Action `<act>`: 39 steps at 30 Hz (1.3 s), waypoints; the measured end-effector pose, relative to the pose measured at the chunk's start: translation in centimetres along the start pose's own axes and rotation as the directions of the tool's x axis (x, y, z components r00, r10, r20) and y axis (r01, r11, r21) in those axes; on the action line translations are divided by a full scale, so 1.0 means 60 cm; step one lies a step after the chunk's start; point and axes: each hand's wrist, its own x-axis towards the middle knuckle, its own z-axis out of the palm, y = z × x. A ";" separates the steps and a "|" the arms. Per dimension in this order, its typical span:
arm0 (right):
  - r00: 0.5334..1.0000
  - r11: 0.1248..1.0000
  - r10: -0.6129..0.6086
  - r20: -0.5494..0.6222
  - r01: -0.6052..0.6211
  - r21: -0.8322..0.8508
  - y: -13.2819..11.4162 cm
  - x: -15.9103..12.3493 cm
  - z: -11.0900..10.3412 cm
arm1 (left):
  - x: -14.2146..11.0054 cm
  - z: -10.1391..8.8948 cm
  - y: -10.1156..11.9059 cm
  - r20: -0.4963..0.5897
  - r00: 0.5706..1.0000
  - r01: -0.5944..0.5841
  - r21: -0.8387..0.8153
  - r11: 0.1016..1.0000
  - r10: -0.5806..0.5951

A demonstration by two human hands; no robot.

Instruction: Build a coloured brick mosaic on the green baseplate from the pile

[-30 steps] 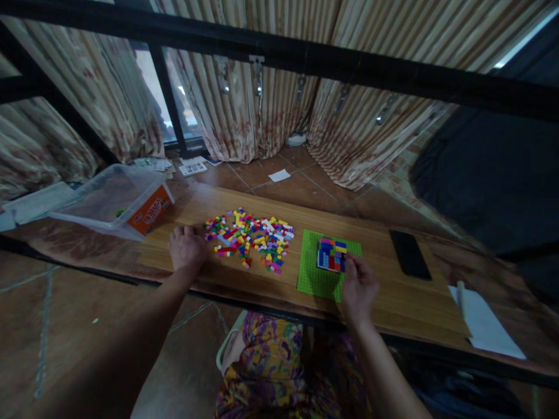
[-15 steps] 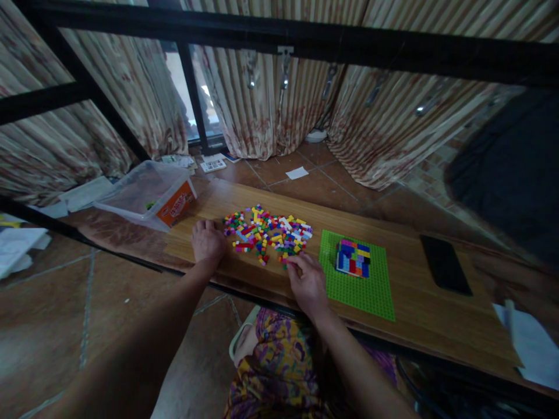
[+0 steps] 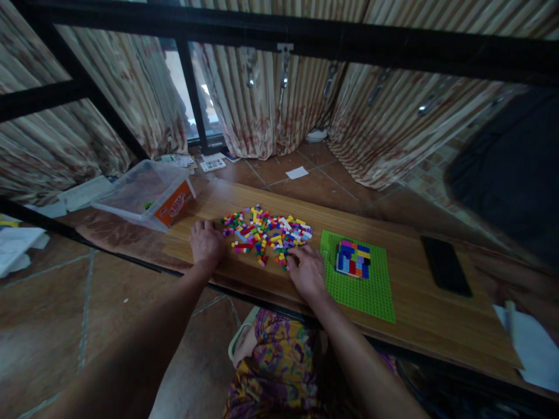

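A loose pile of small multicoloured building bricks (image 3: 262, 228) is spread over the wooden board. At its left edge my left hand (image 3: 207, 244) rests on the board, palm down, with its fingers bent and slightly apart; nothing shows in it. My right hand (image 3: 309, 272) reaches to the pile's near right edge, thumb and forefinger apart by a few bricks. Just right of that hand lies a green baseplate (image 3: 362, 302). On the plate stands a blocky brick build (image 3: 353, 259) in blue, red, yellow and other colours.
A clear plastic box (image 3: 131, 195) with an orange label sits at the board's left end. Toward the right end lies a black phone (image 3: 444, 265). Black metal bars (image 3: 279, 29) cross in front of the curtains (image 3: 262, 105). White paper (image 3: 535, 349) is by the right edge.
My right hand has moved slightly up into the pile's edge, and its thumb and forefinger have parted from a pinch. My left hand stays nearly in place.
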 end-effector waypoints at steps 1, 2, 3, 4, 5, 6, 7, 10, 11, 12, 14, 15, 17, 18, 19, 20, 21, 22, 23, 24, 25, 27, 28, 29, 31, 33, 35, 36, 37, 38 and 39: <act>1.000 1.000 -0.006 -0.001 0.006 0.011 0.000 0.001 0.000 | 0.000 0.001 -0.001 -0.003 1.000 0.000 0.000 1.000 0.000; 1.000 1.000 -0.007 -0.002 0.007 0.024 0.002 0.000 -0.001 | 0.000 0.002 -0.001 -0.006 1.000 0.001 0.000 1.000 -0.001; 1.000 0.999 -0.002 -0.004 0.002 0.035 0.006 0.000 -0.002 | 0.000 0.002 -0.001 -0.005 1.000 0.002 0.000 1.000 -0.002; 1.000 0.999 0.006 -0.006 -0.006 0.041 0.010 -0.001 -0.004 | 0.000 0.002 -0.001 -0.002 1.000 0.004 0.000 1.000 -0.004; 1.000 0.999 0.016 -0.007 -0.016 0.044 0.014 -0.003 -0.006 | 0.000 0.001 -0.001 0.003 1.000 0.005 -0.001 1.000 -0.005; 1.000 0.999 0.023 -0.011 -0.023 0.043 0.018 -0.004 -0.008 | 0.000 0.000 0.000 0.007 1.000 0.006 -0.002 1.000 -0.006; 0.999 0.999 0.027 -0.017 -0.026 0.042 0.021 -0.004 -0.010 | 0.000 -0.001 0.001 0.010 1.000 0.006 -0.004 1.000 -0.006; 0.999 0.999 0.010 -0.035 -0.008 0.051 0.021 -0.003 -0.013 | 0.000 -0.004 0.002 0.012 1.000 0.010 -0.011 1.000 -0.009; 0.999 0.999 0.000 -0.036 0.002 0.054 0.017 -0.002 -0.012 | 0.000 -0.003 0.002 0.013 1.000 0.010 -0.013 1.000 -0.010; 0.999 0.998 -0.009 -0.031 0.011 0.055 0.013 0.000 -0.011 | 0.000 -0.003 0.002 0.014 1.000 0.009 -0.015 1.000 -0.008; 1.000 0.998 -0.025 -0.008 0.026 0.048 0.004 0.004 -0.006 | 0.001 -0.002 0.001 0.017 1.000 0.006 -0.016 1.000 -0.006; 0.999 0.999 -0.033 0.005 0.032 0.042 0.000 0.006 -0.003 | 0.001 -0.002 0.001 0.017 1.000 0.005 -0.014 1.000 -0.005; 0.999 0.999 -0.044 0.018 0.043 0.032 -0.005 0.010 0.001 | 0.001 -0.002 0.001 0.017 1.000 0.006 -0.010 1.000 -0.006; 0.999 0.998 -0.049 0.018 0.048 0.030 -0.005 0.012 0.003 | 0.001 -0.002 0.001 0.017 1.000 0.007 -0.009 1.000 -0.007; 0.998 0.998 -0.053 0.015 0.053 0.029 -0.004 0.012 0.003 | 0.001 -0.003 0.002 0.018 1.000 0.007 -0.009 1.000 -0.006; 0.998 0.998 -0.055 0.012 0.054 0.028 -0.002 0.013 0.003 | 0.000 -0.003 0.002 0.019 1.000 0.007 -0.010 1.000 -0.007; 0.998 0.998 -0.054 0.011 0.054 0.026 0.000 0.013 0.003 | 0.000 -0.004 0.002 0.020 1.000 0.008 -0.010 1.000 -0.008; 0.999 0.999 -0.049 0.010 0.049 0.021 0.003 0.012 0.001 | 0.000 -0.004 0.002 0.021 1.000 0.010 -0.009 1.000 -0.010; 0.999 0.999 -0.041 0.009 0.041 0.012 0.005 0.012 -0.001 | 0.000 -0.004 0.002 0.020 1.000 0.012 -0.009 1.000 -0.011; 0.999 0.999 -0.033 0.008 0.033 0.001 0.007 0.011 -0.004 | -0.001 -0.004 0.002 0.019 1.000 0.012 -0.010 1.000 -0.012; 1.000 1.000 -0.028 0.005 0.028 -0.009 0.008 0.010 -0.006 | 0.000 -0.003 0.002 0.017 1.000 0.012 -0.012 1.000 -0.012; 0.999 0.999 -0.038 0.006 0.038 -0.019 0.007 0.009 -0.010 | 0.000 -0.002 0.001 0.018 1.000 0.008 -0.018 1.000 -0.008; 0.999 0.999 -0.051 0.011 0.051 -0.017 0.005 0.009 -0.011 | 0.000 -0.002 0.001 0.020 1.000 0.008 -0.019 1.000 -0.008; 0.998 0.998 -0.065 0.019 0.065 -0.013 0.003 0.010 -0.011 | 0.000 -0.002 0.001 0.021 1.000 0.009 -0.020 1.000 -0.009; 0.995 0.996 -0.088 0.039 0.089 -0.008 -0.001 0.011 -0.007 | 0.001 -0.002 0.001 0.020 1.000 0.012 -0.018 1.000 -0.012; 0.994 0.995 -0.094 0.050 0.095 -0.011 -0.004 0.012 -0.002 | 0.001 -0.003 0.002 0.016 1.000 0.013 -0.018 1.000 -0.013; 0.994 0.996 -0.093 0.056 0.093 -0.010 -0.006 0.014 0.003 | 0.000 -0.005 0.003 0.016 1.000 0.011 -0.018 1.000 -0.011; 0.994 0.996 -0.092 0.059 0.093 -0.006 -0.007 0.014 0.005 | 0.000 -0.006 0.004 0.017 1.000 0.011 -0.016 1.000 -0.011; 0.994 0.996 -0.090 0.062 0.091 -0.002 -0.008 0.014 0.005 | 0.000 -0.006 0.004 0.018 1.000 0.011 -0.014 1.000 -0.011; 0.994 0.996 -0.090 0.065 0.090 0.004 -0.009 0.014 0.005 | 0.000 -0.006 0.004 0.019 1.000 0.010 -0.011 1.000 -0.010; 0.994 0.996 -0.088 0.063 0.088 0.010 -0.010 0.013 0.003 | 0.000 -0.006 0.004 0.019 1.000 0.010 -0.008 1.000 -0.009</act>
